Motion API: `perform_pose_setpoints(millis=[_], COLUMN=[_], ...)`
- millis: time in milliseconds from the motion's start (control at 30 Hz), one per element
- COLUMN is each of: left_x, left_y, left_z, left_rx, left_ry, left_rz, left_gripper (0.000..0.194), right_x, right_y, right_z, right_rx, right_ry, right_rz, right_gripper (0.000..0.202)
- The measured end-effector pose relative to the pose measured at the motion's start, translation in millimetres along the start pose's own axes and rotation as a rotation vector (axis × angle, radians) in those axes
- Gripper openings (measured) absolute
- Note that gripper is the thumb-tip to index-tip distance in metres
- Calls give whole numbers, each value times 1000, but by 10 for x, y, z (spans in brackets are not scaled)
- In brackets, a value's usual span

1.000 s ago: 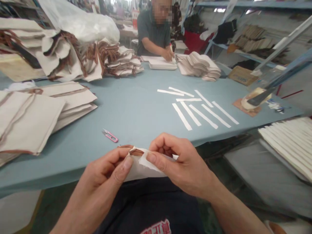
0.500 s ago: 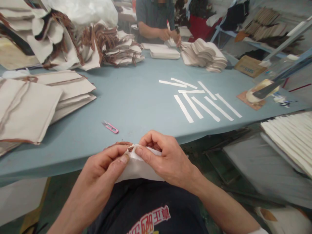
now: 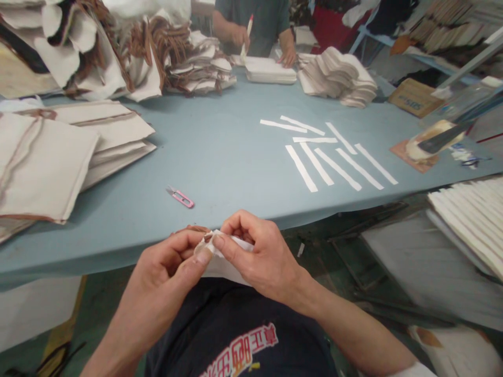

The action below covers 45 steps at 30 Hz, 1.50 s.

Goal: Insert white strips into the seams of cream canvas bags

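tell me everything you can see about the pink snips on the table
The pink snips are small, with a pink loop-like handle around a narrow opening and slim grey blades that look metal. They lie flat on the blue-green table, blades pointing away and to the left, handle end nearer and to the right. They sit just beyond the left hand; only the tabletop touches them. Whether the blade tips are apart is too small to tell.
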<state>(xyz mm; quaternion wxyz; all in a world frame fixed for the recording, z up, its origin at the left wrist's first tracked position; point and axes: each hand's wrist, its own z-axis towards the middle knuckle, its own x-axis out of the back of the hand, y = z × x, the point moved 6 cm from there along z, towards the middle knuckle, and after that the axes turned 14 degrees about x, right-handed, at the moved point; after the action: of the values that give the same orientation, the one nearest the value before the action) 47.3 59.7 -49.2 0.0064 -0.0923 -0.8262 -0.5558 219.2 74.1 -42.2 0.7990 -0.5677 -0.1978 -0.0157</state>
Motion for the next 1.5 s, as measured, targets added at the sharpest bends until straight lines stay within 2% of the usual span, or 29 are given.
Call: perform_pose_setpoints(millis=[233, 400, 567, 633, 733, 967, 1100, 1267, 1500], left_x=[71, 49, 50, 45, 40, -6, -38, -7, 6], left_y=[-113, -114, -135, -142, -138, -40, -62, -81, 9], left_z=[7, 4, -37, -53, -83, -241, -270, -225, -259], left_rx=[-51, -65, -81, -88, -115, -256, -258, -254, -235], left_ry=[30, 76, 176, 178, 176, 328, 285, 157, 21], left_rz=[45, 26, 106, 129, 138, 226, 191, 132, 184], left_gripper=[31, 41, 34, 37, 41, 43, 42, 40, 11], right_x=[-39, -60, -63, -73, -108, -55, -136, -217, -277], right_y=[-24, -1, 4, 12, 28, -9, 57, 103, 120], right_z=[-25, -27, -59, -72, -83, -118, -153, -175, -226], right_rx=[1, -104, -57, -50, -104, -143, -204, -261, -362], right_ry=[-5, -65, 18, 46, 5, 13, -31, -82, -190], right_rz=[48, 146, 31, -3, 32, 43, 298, 609, 821], right_gripper=[21, 25, 25, 25, 27, 34, 42, 50, 58])
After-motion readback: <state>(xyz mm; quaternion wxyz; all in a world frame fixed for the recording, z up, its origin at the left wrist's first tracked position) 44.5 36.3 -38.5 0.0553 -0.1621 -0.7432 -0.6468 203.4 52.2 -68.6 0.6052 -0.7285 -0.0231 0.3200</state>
